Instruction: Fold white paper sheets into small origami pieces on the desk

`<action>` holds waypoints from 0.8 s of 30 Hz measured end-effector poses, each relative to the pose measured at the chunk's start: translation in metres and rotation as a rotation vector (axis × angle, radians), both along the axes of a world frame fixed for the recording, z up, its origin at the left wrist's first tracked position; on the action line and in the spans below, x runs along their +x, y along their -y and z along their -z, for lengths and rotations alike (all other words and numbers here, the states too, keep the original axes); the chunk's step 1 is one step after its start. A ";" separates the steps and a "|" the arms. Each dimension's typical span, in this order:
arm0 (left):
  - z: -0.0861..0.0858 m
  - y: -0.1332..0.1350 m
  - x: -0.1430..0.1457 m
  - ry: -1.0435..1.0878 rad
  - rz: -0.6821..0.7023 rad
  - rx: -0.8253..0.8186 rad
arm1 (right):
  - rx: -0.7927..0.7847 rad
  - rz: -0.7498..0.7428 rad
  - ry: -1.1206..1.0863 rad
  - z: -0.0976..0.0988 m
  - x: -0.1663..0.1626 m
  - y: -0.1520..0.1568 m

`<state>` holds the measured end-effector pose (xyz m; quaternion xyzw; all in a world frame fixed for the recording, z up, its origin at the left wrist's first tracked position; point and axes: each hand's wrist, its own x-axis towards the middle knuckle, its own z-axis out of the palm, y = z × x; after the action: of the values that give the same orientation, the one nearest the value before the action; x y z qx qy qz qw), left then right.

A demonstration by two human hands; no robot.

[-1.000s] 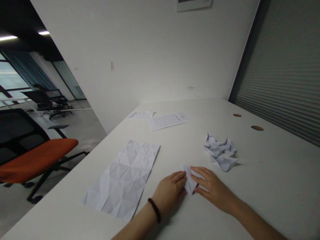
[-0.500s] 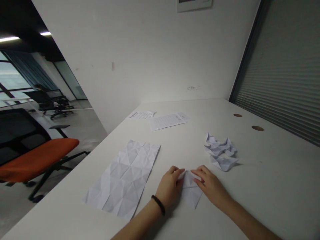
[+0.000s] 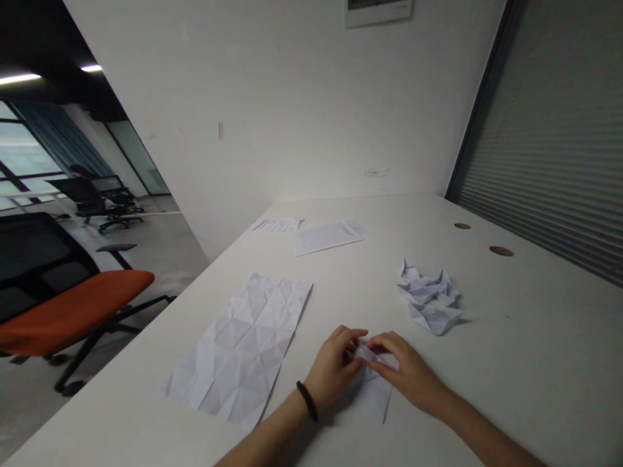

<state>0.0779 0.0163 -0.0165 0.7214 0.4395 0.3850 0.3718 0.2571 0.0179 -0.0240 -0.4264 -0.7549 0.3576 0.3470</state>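
Between my two hands is a small folded piece of white paper (image 3: 376, 395), its pointed lower part lying toward me. My left hand (image 3: 337, 363), with a dark band on the wrist, grips the paper's upper left side with bent fingers. From the right, my right hand (image 3: 409, 373) pinches the top edge between thumb and fingers. The fingers hide part of the upper folds. Left of my hands lies a creased white sheet (image 3: 243, 344), spread out with a pattern of triangular folds. Beyond my right hand sit several folded paper shapes (image 3: 431, 298) in a cluster.
Printed sheets (image 3: 328, 238) lie farther back on the white table (image 3: 511, 363). Two round brown discs or holes (image 3: 501, 251) are near the right edge by the blinds. An orange office chair (image 3: 73, 305) stands left of the table. A person sits in the far background.
Both hands have drawn closer together at the paper's top, and my right thumb has moved inward. The upper part of the paper is now bent up between the fingers; its lower point has shifted toward me.
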 end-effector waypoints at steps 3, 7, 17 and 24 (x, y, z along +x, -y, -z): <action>-0.005 -0.001 -0.001 0.212 -0.006 -0.093 | -0.155 0.022 -0.194 0.003 -0.001 -0.002; -0.009 -0.004 -0.004 0.420 -0.034 -0.114 | -0.323 0.018 -0.567 0.014 -0.004 -0.008; -0.018 0.004 -0.003 0.020 -0.072 0.293 | 0.301 0.148 -0.148 -0.002 0.003 -0.003; -0.016 0.007 -0.005 -0.378 0.064 0.499 | 0.705 0.168 0.466 -0.008 0.006 0.001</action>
<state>0.0733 0.0097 -0.0006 0.8627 0.3698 0.3280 0.1070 0.2631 0.0168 -0.0161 -0.4112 -0.8519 -0.0575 0.3193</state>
